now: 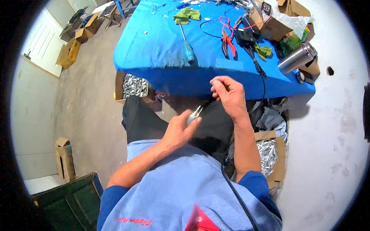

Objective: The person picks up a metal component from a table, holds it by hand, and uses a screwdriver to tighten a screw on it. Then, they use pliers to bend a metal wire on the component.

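Note:
In my lap, my left hand (pixel 180 129) is closed round a small whitish part (pixel 191 118) with thin metal prongs sticking up from it. My right hand (pixel 229 94) is raised ahead and to the right, just short of the table's front edge, apart from the part. Its fingers are curled and pressed together; whatever they may hold is too small or hidden. Beyond, on the blue-covered table (pixel 162 46), lie a screwdriver with a teal handle (pixel 188 51) and red-and-black pliers (pixel 228 43).
A black box-shaped device (pixel 246 36) with cables, green cloths (pixel 187 15) and a steel tumbler (pixel 296 58) are on the table. Cardboard boxes of metal pieces stand on the floor left (pixel 135 85) and right (pixel 268 156). A white wall (pixel 327 127) rises at right.

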`<move>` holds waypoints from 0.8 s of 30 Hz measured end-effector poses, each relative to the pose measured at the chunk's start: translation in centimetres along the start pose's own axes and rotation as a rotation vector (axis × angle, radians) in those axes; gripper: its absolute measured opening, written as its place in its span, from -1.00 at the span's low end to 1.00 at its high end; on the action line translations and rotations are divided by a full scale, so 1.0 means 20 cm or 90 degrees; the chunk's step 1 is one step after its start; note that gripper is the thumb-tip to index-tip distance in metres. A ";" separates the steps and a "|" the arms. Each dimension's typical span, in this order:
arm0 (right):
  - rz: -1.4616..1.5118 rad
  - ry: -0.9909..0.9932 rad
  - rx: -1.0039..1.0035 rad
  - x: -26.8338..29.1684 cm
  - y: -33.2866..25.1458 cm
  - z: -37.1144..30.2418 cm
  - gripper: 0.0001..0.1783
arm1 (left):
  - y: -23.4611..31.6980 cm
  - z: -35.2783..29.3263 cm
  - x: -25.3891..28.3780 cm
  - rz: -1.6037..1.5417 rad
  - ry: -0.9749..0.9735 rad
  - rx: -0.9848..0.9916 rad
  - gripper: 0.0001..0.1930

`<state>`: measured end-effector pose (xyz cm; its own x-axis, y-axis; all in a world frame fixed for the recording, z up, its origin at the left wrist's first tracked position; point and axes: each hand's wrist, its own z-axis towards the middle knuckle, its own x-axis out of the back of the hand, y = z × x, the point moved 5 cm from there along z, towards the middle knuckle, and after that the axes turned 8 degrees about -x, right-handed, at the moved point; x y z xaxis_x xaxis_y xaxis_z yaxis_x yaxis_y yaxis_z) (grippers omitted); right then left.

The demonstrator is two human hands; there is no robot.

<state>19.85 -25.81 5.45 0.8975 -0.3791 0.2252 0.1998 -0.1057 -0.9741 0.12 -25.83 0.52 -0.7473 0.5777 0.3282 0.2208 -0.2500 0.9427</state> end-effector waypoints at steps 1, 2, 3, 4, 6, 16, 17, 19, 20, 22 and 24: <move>-0.106 0.086 0.055 0.04 0.02 0.06 -0.76 | -0.02 0.00 -0.01 -0.010 0.004 -0.006 -0.69; -0.208 0.170 0.108 0.08 0.04 0.13 -0.76 | -0.02 0.00 -0.01 -0.017 0.008 -0.010 -0.69; -0.283 0.239 0.156 0.13 0.07 0.21 -0.74 | -0.02 0.01 0.00 -0.015 0.004 -0.010 -0.68; -0.353 0.295 0.206 0.14 0.08 0.30 -0.72 | -0.02 0.00 0.03 -0.011 0.016 0.002 -0.70; -0.463 0.310 0.171 0.19 0.15 0.53 -0.55 | -0.03 -0.02 0.06 -0.014 0.034 0.024 -0.70; -0.671 0.166 -0.076 0.26 0.18 0.99 -0.43 | -0.11 -0.01 0.17 -0.078 0.135 0.012 -0.70; -0.490 0.095 -0.165 0.30 0.23 1.00 -0.46 | -0.12 -0.01 0.18 -0.091 0.142 0.014 -0.70; -0.106 -0.016 -0.307 0.28 0.27 0.92 -0.52 | -0.14 -0.02 0.20 -0.115 0.159 0.017 -0.71; 0.080 -0.111 -0.309 0.25 0.28 0.85 -0.49 | -0.17 -0.02 0.20 -0.123 0.165 0.016 -0.71; 0.381 -0.243 -0.289 0.15 0.21 0.62 -0.37 | -0.21 -0.03 0.20 -0.134 0.183 0.021 -0.71; 0.558 -0.328 -0.245 0.10 0.17 0.35 -0.19 | -0.20 -0.04 0.22 -0.104 0.183 0.018 -0.71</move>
<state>25.00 -20.57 2.41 0.7430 -0.0408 -0.6681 -0.6467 -0.3014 -0.7007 -4.54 -22.81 -1.80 -0.9199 0.3639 0.1461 0.0977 -0.1482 0.9841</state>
